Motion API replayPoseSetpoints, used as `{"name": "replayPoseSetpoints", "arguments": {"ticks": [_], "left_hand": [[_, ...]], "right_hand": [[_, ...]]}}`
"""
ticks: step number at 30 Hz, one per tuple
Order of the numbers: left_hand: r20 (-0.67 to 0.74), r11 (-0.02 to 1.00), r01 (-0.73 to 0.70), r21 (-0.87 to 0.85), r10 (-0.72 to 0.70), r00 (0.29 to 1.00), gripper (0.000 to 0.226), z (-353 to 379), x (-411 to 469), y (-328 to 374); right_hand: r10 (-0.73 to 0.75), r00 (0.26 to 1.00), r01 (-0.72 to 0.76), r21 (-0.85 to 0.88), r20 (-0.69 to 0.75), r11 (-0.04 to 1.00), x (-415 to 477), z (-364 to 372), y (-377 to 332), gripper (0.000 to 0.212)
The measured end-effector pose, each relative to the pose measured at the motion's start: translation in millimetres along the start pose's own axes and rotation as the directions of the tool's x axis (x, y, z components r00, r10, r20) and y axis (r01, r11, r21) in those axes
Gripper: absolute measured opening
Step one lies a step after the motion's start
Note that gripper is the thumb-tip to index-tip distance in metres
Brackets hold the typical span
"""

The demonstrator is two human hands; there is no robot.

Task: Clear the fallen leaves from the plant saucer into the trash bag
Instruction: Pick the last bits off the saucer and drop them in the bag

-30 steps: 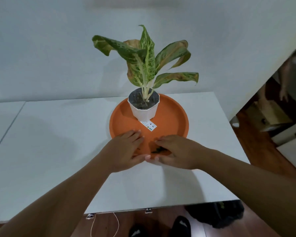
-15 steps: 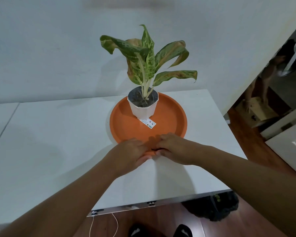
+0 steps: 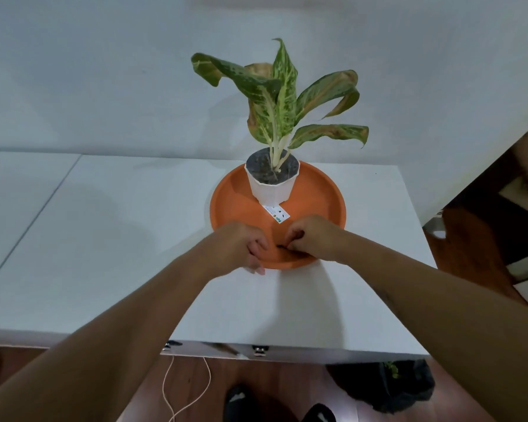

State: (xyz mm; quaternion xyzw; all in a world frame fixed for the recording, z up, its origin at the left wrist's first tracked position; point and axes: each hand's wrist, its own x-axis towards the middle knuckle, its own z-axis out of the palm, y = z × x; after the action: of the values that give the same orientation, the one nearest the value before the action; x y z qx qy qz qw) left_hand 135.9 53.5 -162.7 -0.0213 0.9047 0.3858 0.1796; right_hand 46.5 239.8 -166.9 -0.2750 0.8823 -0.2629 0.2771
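An orange saucer (image 3: 317, 196) lies on the white table, with a white pot (image 3: 272, 188) and a green plant (image 3: 282, 99) standing in it. My left hand (image 3: 241, 246) rests on the saucer's near rim, its fingers curled. My right hand (image 3: 313, 236) is just beside it over the near part of the saucer, fingers pinched on a small dark leaf bit (image 3: 282, 247). A black trash bag (image 3: 390, 388) sits on the floor under the table's right front edge.
A white label (image 3: 276, 213) lies in the saucer in front of the pot. The white table (image 3: 119, 239) runs left and meets a wall behind. A cord (image 3: 177, 388) and my feet are on the wooden floor below.
Both hands have drawn together at the saucer's near rim and their fingers have curled in. The right fingers now pinch the dark leaf bit that lay under them.
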Motion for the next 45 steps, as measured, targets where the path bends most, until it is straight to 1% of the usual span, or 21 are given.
{"name": "replayPoseSetpoints", "arguments": {"ticks": [2,4,6,8,10,12,14,16,18,20,24,28,30,32,34,36,37,38,41,43,45], "left_hand": [[0.002,0.996,0.020,-0.083,-0.020,1.000,0.036,-3,1,2],[0.014,0.989,0.035,-0.141,-0.033,0.999,0.034,-6,2,5],[-0.010,0.990,0.051,-0.133,-0.053,0.999,0.031,-8,6,7],[-0.070,0.988,0.074,-0.134,-0.084,0.994,0.028,-6,11,9],[-0.122,0.988,0.087,-0.130,-0.103,0.987,0.025,0,17,13],[-0.149,0.994,0.089,-0.057,-0.097,0.984,0.022,9,22,16],[-0.175,0.996,0.083,-0.024,-0.086,0.981,0.020,16,27,18],[-0.177,0.995,0.099,0.001,-0.097,0.979,0.015,20,30,21],[-0.164,0.992,0.124,0.029,-0.117,0.980,0.013,24,35,24],[-0.158,0.991,0.128,0.036,-0.120,0.980,0.016,27,37,24],[-0.134,0.978,0.092,0.185,-0.068,0.989,0.022,20,37,16],[-0.069,0.968,0.078,0.239,-0.063,0.996,0.026,11,33,10],[-0.051,0.967,0.074,0.242,-0.064,0.997,0.025,7,34,8],[-0.038,0.975,0.095,0.203,-0.089,0.995,0.020,6,34,5],[-0.030,0.974,0.101,0.200,-0.097,0.995,0.015,7,35,5],[-0.025,0.972,0.085,0.218,-0.082,0.996,0.015,8,36,9],[-0.012,0.969,0.081,0.235,-0.080,0.997,0.014,8,36,12],[0.010,0.959,0.083,0.269,-0.089,0.996,0.014,9,37,16],[0.004,0.927,0.085,0.365,-0.093,0.996,0.023,13,40,19],[-0.021,0.916,0.084,0.392,-0.082,0.996,0.023,14,38,21],[-0.063,0.928,0.080,0.364,-0.062,0.996,0.019,15,38,21]], "right_hand": [[0.055,0.995,-0.045,0.134,-0.079,0.990,1,1,3,0.016],[0.111,0.986,-0.077,0.255,-0.122,0.964,0,-2,5,0.015],[0.136,0.980,-0.087,0.302,-0.145,0.949,-1,-7,8,0.014],[0.124,0.982,-0.083,0.260,-0.146,0.962,-3,-11,11,0.014],[0.070,0.990,-0.052,0.143,-0.125,0.988,-6,-11,13,0.015],[0.002,0.998,0.000,0.027,-0.068,1.000,-8,-8,13,0.018],[-0.030,1.000,0.030,-0.065,0.003,0.997,-9,-8,13,0.020],[-0.035,0.999,0.041,-0.157,0.039,0.987,-8,-9,10,0.023],[-0.013,0.999,0.022,-0.202,0.048,0.979,-6,-11,9,0.025],[-0.016,0.999,0.024,-0.208,0.042,0.978,-7,-12,9,0.026],[-0.016,0.999,0.023,-0.178,0.042,0.984,-5,-11,10,0.023],[-0.023,1.000,0.025,-0.153,0.015,0.988,-3,-7,8,0.023],[-0.030,1.000,0.031,-0.148,0.005,0.989,-2,-2,6,0.023],[-0.022,1.000,0.022,-0.163,-0.001,0.986,-1,2,2,0.020],[0.006,1.000,-0.007,-0.183,-0.005,0.983,2,7,3,0.006],[0.027,0.999,-0.031,-0.193,-0.019,0.981,4,9,4,0.026],[0.038,0.999,-0.041,-0.186,-0.018,0.982,4,9,5,0.031],[0.042,0.999,-0.045,-0.178,-0.019,0.983,4,7,5,0.029],[0.080,0.996,-0.083,-0.084,-0.039,0.993,1,-3,8,0.005],[0.084,0.995,-0.086,-0.033,-0.060,0.996,-2,-9,10,0.008],[0.074,0.995,-0.075,-0.019,-0.063,0.997,-5,-11,11,0.008]]}}
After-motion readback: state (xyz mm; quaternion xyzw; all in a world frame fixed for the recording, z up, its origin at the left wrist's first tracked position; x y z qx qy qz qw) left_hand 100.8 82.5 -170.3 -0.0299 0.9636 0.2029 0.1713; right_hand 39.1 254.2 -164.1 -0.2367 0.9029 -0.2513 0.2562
